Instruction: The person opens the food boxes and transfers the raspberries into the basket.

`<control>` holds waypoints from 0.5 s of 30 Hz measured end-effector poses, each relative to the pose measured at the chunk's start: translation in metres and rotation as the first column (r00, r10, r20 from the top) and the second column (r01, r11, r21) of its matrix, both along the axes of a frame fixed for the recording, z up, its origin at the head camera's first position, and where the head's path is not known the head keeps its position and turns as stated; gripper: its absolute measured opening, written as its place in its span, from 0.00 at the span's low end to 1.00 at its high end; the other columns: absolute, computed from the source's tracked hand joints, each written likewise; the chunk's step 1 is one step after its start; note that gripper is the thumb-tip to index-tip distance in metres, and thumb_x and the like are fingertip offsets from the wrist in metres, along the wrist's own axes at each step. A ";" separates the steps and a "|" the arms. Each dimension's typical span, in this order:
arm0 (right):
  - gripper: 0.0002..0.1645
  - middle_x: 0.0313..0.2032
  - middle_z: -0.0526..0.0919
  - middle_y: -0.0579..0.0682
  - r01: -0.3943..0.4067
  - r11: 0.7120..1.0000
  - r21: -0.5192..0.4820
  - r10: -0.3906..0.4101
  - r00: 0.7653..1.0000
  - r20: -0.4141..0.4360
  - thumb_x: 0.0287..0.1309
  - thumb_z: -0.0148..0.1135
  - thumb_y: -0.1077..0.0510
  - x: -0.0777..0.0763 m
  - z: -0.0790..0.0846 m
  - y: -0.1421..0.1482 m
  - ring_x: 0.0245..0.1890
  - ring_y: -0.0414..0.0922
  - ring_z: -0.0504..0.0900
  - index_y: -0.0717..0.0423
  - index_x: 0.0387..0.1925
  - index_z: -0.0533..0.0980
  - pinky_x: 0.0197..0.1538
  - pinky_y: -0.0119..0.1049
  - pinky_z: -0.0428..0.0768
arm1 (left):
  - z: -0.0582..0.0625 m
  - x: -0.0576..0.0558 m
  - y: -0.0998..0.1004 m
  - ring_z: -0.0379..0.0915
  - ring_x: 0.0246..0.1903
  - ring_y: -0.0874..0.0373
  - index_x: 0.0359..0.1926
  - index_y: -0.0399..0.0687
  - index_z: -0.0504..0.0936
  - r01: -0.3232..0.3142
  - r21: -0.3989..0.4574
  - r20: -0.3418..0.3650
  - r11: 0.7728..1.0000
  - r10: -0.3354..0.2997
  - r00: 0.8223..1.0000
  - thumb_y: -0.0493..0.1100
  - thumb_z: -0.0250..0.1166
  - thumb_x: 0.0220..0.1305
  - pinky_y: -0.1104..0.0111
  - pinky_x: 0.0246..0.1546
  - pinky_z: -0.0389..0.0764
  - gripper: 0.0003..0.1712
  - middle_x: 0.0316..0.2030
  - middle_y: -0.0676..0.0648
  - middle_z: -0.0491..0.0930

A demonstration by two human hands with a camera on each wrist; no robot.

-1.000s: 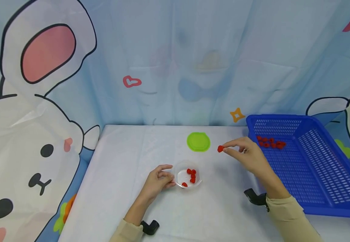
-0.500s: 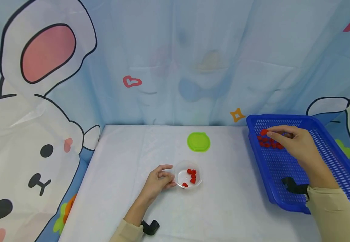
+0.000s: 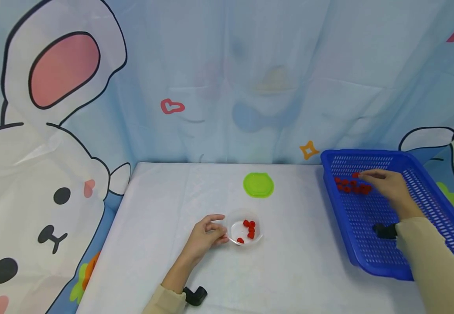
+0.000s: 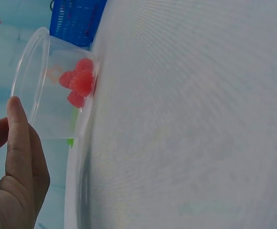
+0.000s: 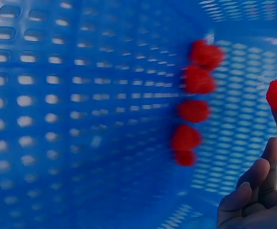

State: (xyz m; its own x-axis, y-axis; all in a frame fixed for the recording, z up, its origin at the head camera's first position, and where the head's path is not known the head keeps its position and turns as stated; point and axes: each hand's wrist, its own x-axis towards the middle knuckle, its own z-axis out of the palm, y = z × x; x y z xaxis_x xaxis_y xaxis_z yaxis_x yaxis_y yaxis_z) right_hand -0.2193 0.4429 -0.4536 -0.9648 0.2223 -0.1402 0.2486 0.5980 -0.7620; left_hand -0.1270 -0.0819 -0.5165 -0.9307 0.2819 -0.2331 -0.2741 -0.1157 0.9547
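Note:
My left hand (image 3: pixel 206 236) pinches the rim of a clear plastic cup (image 4: pixel 57 109) standing on the table, with its fingers at the cup's left side. Several red raspberries (image 4: pixel 82 82) lie in the bottom of that cup. Over at the right, my right hand (image 3: pixel 387 187) is inside the blue basket (image 3: pixel 376 266), pinching one raspberry (image 5: pixel 275 95) between thumb and fingertip. That berry is held above the basket's floor, close to a group of several raspberries (image 3: pixel 352 187) lying at the far left end. The other right-hand fingers are bent and hold nothing.
A bright green lid (image 3: pixel 258 185) lies on the white table (image 3: pixel 164 209) behind the cup. The basket's raised walls stand around the right hand. A printed curtain (image 3: pixel 219 87) hangs behind the table.
My right hand has moved right, from above the table into the blue basket, with the raspberry between its fingertips. It has also lowered toward the other berries. Left hand and cup stay put.

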 end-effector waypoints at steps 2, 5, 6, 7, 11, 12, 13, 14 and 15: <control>0.40 0.66 0.63 0.74 0.010 1.000 -0.012 -0.009 1.000 0.019 0.72 0.52 0.39 -0.004 -0.010 0.005 0.68 0.73 0.54 0.72 0.64 0.69 0.65 0.74 0.55 | 0.000 0.000 0.000 0.81 0.37 0.55 0.64 0.35 0.72 0.001 0.002 0.000 1.000 -0.001 1.000 0.33 0.65 0.68 0.62 0.44 0.87 0.25 0.39 0.41 0.79; 0.37 0.65 0.63 0.76 0.031 0.999 0.007 -0.032 0.998 0.049 0.73 0.53 0.43 -0.007 -0.022 0.007 0.66 0.73 0.57 0.75 0.63 0.68 0.64 0.73 0.58 | 0.001 0.001 0.000 0.81 0.37 0.55 0.64 0.35 0.72 0.000 0.005 0.006 1.000 0.000 1.000 0.33 0.65 0.68 0.62 0.44 0.87 0.25 0.39 0.41 0.80; 0.36 0.65 0.63 0.76 0.039 0.999 0.018 -0.040 0.997 0.059 0.73 0.53 0.45 -0.008 -0.024 0.007 0.66 0.73 0.58 0.75 0.62 0.69 0.64 0.73 0.59 | 0.001 0.001 0.000 0.81 0.37 0.55 0.64 0.35 0.72 -0.001 0.005 0.007 1.000 0.000 1.000 0.33 0.65 0.68 0.62 0.44 0.87 0.25 0.39 0.41 0.80; 0.35 0.65 0.63 0.77 0.051 0.998 0.029 -0.053 0.996 0.067 0.73 0.54 0.46 -0.009 -0.027 0.007 0.65 0.73 0.59 0.75 0.62 0.69 0.64 0.73 0.60 | 0.001 0.001 0.000 0.81 0.37 0.55 0.64 0.35 0.72 0.000 0.004 0.004 1.000 0.000 1.000 0.33 0.65 0.68 0.62 0.44 0.87 0.25 0.39 0.41 0.80; 0.31 0.63 0.64 0.78 0.087 0.992 0.097 -0.095 0.992 0.084 0.71 0.55 0.50 -0.012 -0.031 0.003 0.63 0.73 0.61 0.75 0.60 0.71 0.61 0.72 0.63 | 0.000 0.000 0.000 0.81 0.36 0.55 0.63 0.35 0.72 -0.003 0.001 -0.001 1.000 0.003 1.000 0.33 0.65 0.68 0.62 0.43 0.87 0.25 0.39 0.41 0.80; 0.31 0.63 0.65 0.78 0.088 0.991 0.104 -0.097 0.991 0.088 0.71 0.55 0.50 -0.013 -0.031 0.002 0.63 0.73 0.62 0.75 0.59 0.71 0.61 0.72 0.63 | 0.000 0.000 0.000 0.81 0.36 0.55 0.63 0.35 0.72 -0.003 0.000 -0.003 1.000 0.003 1.000 0.33 0.65 0.68 0.62 0.43 0.87 0.25 0.39 0.41 0.80; 0.31 0.62 0.65 0.78 0.086 0.991 0.106 -0.096 0.991 0.092 0.71 0.55 0.51 -0.013 -0.031 0.001 0.62 0.73 0.62 0.76 0.59 0.71 0.61 0.72 0.64 | 0.000 0.000 0.000 0.81 0.37 0.55 0.64 0.35 0.72 -0.003 0.000 -0.005 1.000 0.003 1.000 0.33 0.65 0.68 0.63 0.43 0.87 0.25 0.39 0.41 0.80; 0.30 0.62 0.64 0.78 0.085 0.991 0.105 -0.095 0.991 0.095 0.71 0.55 0.51 -0.013 -0.030 0.000 0.62 0.73 0.62 0.76 0.59 0.70 0.60 0.72 0.64 | -0.001 0.000 0.000 0.81 0.37 0.55 0.64 0.35 0.72 -0.004 -0.001 -0.005 1.000 0.004 1.000 0.33 0.65 0.68 0.63 0.43 0.87 0.25 0.39 0.41 0.80; 0.30 0.62 0.64 0.78 0.085 0.991 0.102 -0.094 0.991 0.096 0.71 0.55 0.52 -0.013 -0.029 -0.001 0.62 0.73 0.62 0.76 0.59 0.70 0.60 0.72 0.64 | -0.001 0.000 0.000 0.81 0.37 0.55 0.64 0.35 0.72 -0.004 0.000 -0.004 1.000 0.004 1.000 0.33 0.65 0.68 0.63 0.43 0.87 0.25 0.39 0.41 0.80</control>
State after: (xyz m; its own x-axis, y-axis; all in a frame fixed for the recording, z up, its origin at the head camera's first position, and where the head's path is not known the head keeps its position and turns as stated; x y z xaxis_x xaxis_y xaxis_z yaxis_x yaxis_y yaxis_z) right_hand -0.2323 0.4415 -0.4831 -0.9225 0.3245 -0.2091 0.3769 0.6400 -0.6696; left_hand -0.1275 -0.0819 -0.5173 -0.9328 0.2780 -0.2294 -0.2698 -0.1165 0.9558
